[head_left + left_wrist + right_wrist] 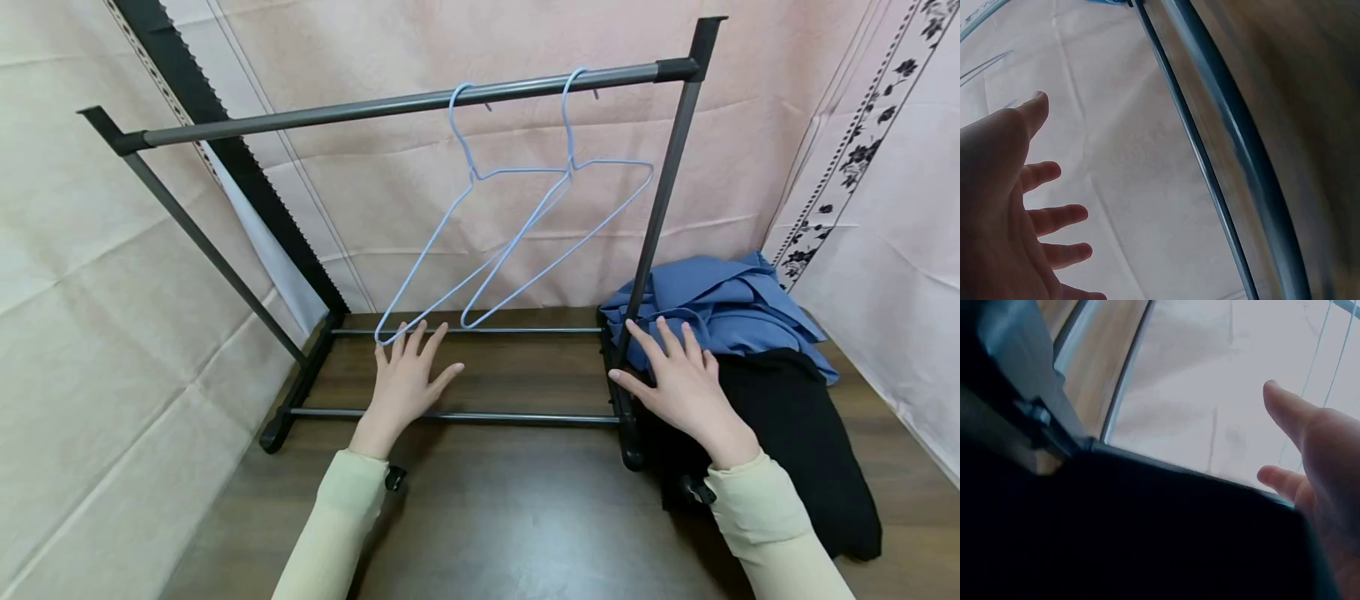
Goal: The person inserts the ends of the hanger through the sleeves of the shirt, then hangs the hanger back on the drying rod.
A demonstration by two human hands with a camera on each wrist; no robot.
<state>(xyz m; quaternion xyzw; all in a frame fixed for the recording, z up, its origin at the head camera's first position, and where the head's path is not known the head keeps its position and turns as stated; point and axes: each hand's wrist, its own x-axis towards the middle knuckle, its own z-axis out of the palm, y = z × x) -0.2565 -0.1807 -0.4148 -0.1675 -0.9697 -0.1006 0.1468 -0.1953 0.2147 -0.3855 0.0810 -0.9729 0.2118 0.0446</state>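
Observation:
Two light blue hangers (517, 242) hang by their hooks from the top bar of a dark metal garment rack (397, 104). My left hand (405, 379) is spread, its fingertips overlapping the lower corner of the left hanger in the head view; the left wrist view shows that hand (1004, 206) with nothing in its palm. At the rack's right upright, my right hand (686, 392) is also spread, above a black folded cloth (795, 442). A crumpled blue cloth (727, 300) lies just behind it. In the right wrist view, black fabric (1166, 531) covers much of the picture beside the right hand (1335, 469).
The rack's lower rails (465, 416) and feet stand on a brown wooden tabletop (525, 517). Pale curtains (360, 208) enclose the back and both sides. A black trim strip (247, 183) runs down behind the rack's left side.

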